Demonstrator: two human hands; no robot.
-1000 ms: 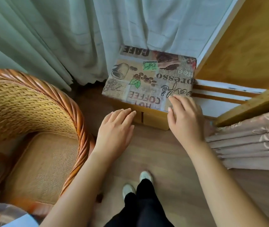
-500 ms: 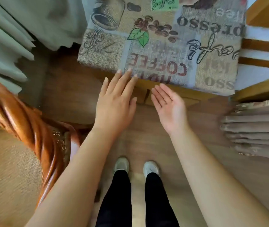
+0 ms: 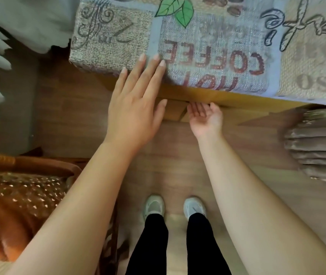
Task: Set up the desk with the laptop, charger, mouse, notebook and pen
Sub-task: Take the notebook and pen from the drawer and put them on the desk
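Leftmost, a wicker chair (image 3: 21,197) beside pale curtains (image 3: 19,26). Then the left hand (image 3: 134,108), palm down, fingers straight and close together, tips resting on the coffee-print cloth (image 3: 207,62) covering the desk (image 3: 197,95). Right hand (image 3: 205,118) palm up, fingers reaching under the desk's wooden edge, their tips hidden. No laptop, charger, mouse, notebook or pen visible. Folded brown fabric (image 3: 316,143) at far right.

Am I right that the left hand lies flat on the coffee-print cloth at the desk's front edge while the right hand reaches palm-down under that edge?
Not quite. In the head view the right hand is palm-up, fingers reaching under the wooden desk edge. The rest holds: the left hand lies flat, fingertips on the coffee-print woven cloth.
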